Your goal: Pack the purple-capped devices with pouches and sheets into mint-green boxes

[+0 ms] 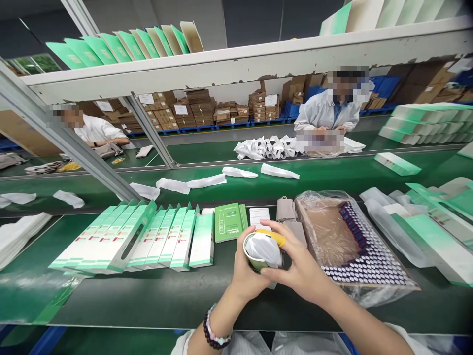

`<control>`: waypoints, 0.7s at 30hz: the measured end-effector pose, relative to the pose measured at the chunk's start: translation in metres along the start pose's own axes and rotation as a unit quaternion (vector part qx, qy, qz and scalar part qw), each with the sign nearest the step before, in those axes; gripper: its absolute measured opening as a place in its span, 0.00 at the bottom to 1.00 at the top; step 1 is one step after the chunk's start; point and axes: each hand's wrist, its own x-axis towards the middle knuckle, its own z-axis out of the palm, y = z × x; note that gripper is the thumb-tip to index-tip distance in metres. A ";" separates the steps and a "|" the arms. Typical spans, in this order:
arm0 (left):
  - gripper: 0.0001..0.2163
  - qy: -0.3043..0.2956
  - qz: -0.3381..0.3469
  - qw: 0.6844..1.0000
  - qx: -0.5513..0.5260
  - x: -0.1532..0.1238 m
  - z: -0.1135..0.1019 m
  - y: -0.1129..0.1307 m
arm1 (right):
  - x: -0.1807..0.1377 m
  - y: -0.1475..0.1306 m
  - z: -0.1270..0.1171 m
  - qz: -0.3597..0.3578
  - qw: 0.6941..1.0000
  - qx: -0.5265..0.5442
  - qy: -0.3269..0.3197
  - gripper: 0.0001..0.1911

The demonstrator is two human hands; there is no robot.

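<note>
I hold a small round cup (261, 252) in front of me, just above the green bench (155, 296). My left hand (246, 276) is wrapped around its side, gripping it. My right hand (301, 268) holds it from the other side, and its fingers press a soft white bag (264, 247) into the open top. The cup looks light and thin, so I think it could squash if squeezed hard. The bag is floppy and slippery. Holding the cup's side feels safest.
</note>
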 end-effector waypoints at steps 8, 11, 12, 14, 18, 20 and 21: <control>0.35 0.040 0.090 0.991 0.096 -0.007 0.002 0.010 | -0.034 0.040 0.019 0.071 0.956 0.164 0.232 0.19; 0.35 0.014 0.068 0.995 0.065 -0.010 0.001 0.008 | -0.038 0.046 0.020 0.121 0.970 0.119 0.175 0.09; 0.35 0.011 0.061 0.996 0.060 -0.010 0.001 0.007 | -0.039 0.044 0.019 0.115 0.977 0.103 0.148 0.09; 0.35 0.021 0.055 0.997 0.053 -0.009 0.001 0.008 | -0.039 0.038 0.016 0.093 0.984 0.072 0.130 0.10; 0.40 0.040 0.125 0.991 0.032 0.001 0.004 0.017 | -0.041 0.031 0.012 0.061 0.988 0.020 0.140 0.07; 0.40 0.040 0.178 0.982 0.041 0.006 0.005 0.024 | -0.041 0.032 0.012 0.052 0.988 0.021 0.143 0.06; 0.39 0.038 0.199 0.978 0.053 0.008 0.006 0.027 | -0.041 0.034 0.012 0.054 0.988 0.031 0.141 0.06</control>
